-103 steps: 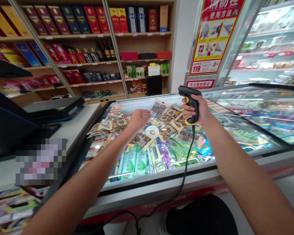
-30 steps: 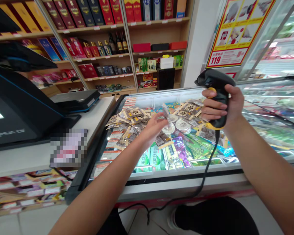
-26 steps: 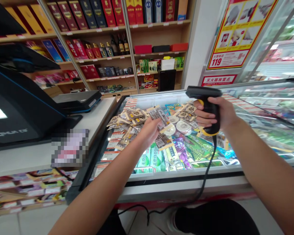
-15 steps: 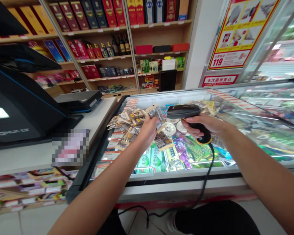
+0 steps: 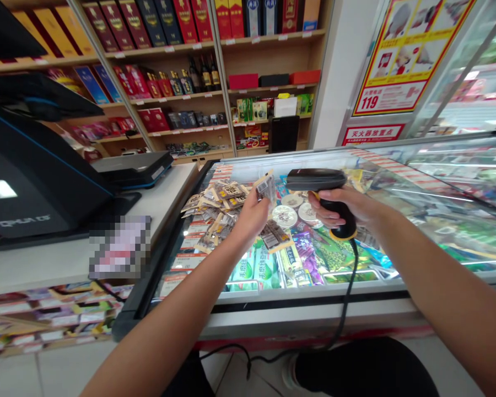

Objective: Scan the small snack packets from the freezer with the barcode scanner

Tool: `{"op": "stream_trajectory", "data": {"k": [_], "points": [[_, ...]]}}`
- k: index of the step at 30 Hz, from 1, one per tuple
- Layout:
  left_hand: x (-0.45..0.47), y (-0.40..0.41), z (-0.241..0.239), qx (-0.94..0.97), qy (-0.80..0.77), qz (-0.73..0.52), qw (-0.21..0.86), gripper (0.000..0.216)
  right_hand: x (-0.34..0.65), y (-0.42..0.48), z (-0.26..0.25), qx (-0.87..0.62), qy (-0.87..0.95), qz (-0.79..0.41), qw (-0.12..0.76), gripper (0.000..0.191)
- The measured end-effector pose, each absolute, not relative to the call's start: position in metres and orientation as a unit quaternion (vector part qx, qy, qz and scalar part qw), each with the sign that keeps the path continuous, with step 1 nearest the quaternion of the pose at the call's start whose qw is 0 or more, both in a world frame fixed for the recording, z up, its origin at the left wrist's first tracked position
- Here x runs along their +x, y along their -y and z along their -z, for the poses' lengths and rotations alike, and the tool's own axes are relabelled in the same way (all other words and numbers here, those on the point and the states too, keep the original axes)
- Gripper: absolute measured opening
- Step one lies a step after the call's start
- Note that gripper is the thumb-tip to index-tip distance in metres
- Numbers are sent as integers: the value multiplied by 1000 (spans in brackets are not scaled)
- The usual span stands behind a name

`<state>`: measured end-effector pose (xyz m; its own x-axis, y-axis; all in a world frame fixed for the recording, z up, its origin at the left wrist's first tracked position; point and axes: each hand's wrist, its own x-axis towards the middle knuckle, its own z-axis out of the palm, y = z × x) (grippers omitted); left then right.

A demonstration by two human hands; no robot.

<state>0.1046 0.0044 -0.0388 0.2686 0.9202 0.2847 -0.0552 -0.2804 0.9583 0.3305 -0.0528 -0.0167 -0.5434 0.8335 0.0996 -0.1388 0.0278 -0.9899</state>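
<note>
My left hand (image 5: 251,216) is closed on a small tan snack packet (image 5: 267,186), held upright above the glass lid of a chest freezer (image 5: 306,300). My right hand (image 5: 347,207) grips a black barcode scanner (image 5: 319,187) with a yellow-trimmed handle. Its head points left at the packet, a short gap away. The scanner's black cable (image 5: 347,309) hangs down over the freezer's front edge. A heap of similar snack packets (image 5: 215,204) lies on the glass to the left of my left hand, and one more packet (image 5: 275,236) lies below it.
A black till screen (image 5: 28,182) and a flat black device (image 5: 132,168) stand on the white counter (image 5: 161,193) at left. Wooden shelves (image 5: 248,60) of boxes and bottles fill the back wall. A red poster (image 5: 409,49) and glass-fronted chillers (image 5: 463,94) are at right.
My left hand picked a packet off the lid and raised it. My right hand swung the scanner down from upright and left, so its head now faces the packet.
</note>
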Motion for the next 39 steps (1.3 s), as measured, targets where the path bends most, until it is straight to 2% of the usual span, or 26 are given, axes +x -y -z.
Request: {"op": "stream_trajectory", "data": {"k": [3,6,8,10,14,17,21,25,28,35,39], "points": [[94,4,29,806,-354,-410,239,55,335,52,11,-319,550,-617,464,31],[87,16,28,897,-384,-218,-5,56,344,46,4,-345,467,-593,558,28],[84,22,32,912,-387,-109,-88,57,353,41,0,-352,405,-588,605,26],[83,26,38,921,-369,-58,-112,61,363,37,-1,-355,348,-591,636,25],[86,28,41,923,-362,-64,-118,82,378,33,0,-345,280,-600,665,24],[101,31,33,918,-371,-59,-128,87,382,32,0,-339,255,-598,680,23],[146,23,20,934,-335,-53,-114,69,384,30,1,-338,243,-595,688,22],[197,-9,22,937,-335,-82,56,53,386,27,5,-340,260,-595,680,27],[220,-35,32,928,-345,-99,95,50,388,26,7,-347,265,-601,669,28],[218,-47,44,885,-377,-198,186,22,388,26,6,-352,271,-604,662,31],[195,-43,37,850,-372,-268,258,22,388,28,4,-337,273,-612,662,28]]}}
